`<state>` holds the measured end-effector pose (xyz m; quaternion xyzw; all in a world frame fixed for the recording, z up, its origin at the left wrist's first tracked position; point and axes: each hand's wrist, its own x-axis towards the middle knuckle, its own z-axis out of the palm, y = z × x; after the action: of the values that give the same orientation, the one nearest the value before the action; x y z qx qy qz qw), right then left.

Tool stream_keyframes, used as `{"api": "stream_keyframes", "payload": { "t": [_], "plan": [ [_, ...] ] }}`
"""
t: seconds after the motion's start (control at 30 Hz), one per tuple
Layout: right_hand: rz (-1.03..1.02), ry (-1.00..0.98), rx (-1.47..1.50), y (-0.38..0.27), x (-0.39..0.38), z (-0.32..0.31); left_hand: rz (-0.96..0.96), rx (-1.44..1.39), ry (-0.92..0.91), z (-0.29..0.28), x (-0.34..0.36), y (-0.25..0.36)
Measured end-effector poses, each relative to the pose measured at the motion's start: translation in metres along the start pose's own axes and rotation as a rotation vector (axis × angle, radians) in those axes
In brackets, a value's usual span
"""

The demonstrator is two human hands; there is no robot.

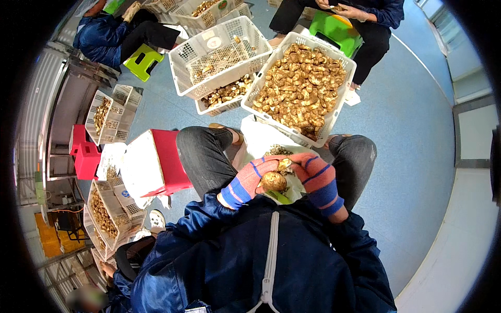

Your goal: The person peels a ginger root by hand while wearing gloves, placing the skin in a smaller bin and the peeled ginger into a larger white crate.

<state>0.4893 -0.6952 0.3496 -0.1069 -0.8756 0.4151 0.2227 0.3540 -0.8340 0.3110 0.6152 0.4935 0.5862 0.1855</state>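
Both my hands wear pink-orange knitted gloves with blue stripes, and they meet over my lap. In my left hand (252, 182) is a brown mushroom (274, 182), its round cap toward me and its pale, soil-marked stem pointing away. My right hand (316, 179) is closed at the stem end, its fingertips against the stem. Whether those fingers also hold a small tool is hidden. Beneath the hands, a whitish plastic sheet or bag (255, 136) lies between my knees, with dark scraps on it.
Just beyond my knees stands a white crate (249, 103) heaped with brown mushrooms. Left of it, another white crate (182, 78) holds a few, stacked over a fuller one. A red box (168, 156) with a white cover is by my left knee. Co-workers sit ahead on green stools (142, 61).
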Motion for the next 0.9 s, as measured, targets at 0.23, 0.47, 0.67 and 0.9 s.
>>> {"api": "stream_keyframes", "payload": {
  "t": [0.23, 0.47, 0.67, 0.9],
  "plan": [
    [-0.011, 0.01, 0.024, 0.005, 0.0, 0.002, -0.714, -0.354, 0.182, 0.013, 0.012, 0.024],
    [0.113, 0.045, 0.296, 0.01, -0.003, 0.002, -0.674, -0.323, 0.219, 0.018, 0.014, 0.022],
    [0.523, -0.01, 0.468, 0.007, 0.002, -0.003, -0.53, 0.185, 0.166, 0.018, 0.013, 0.028],
    [0.448, 0.002, 0.453, 0.004, 0.001, -0.007, -0.816, -0.695, 0.086, 0.001, -0.006, -0.008]
  ]
}}
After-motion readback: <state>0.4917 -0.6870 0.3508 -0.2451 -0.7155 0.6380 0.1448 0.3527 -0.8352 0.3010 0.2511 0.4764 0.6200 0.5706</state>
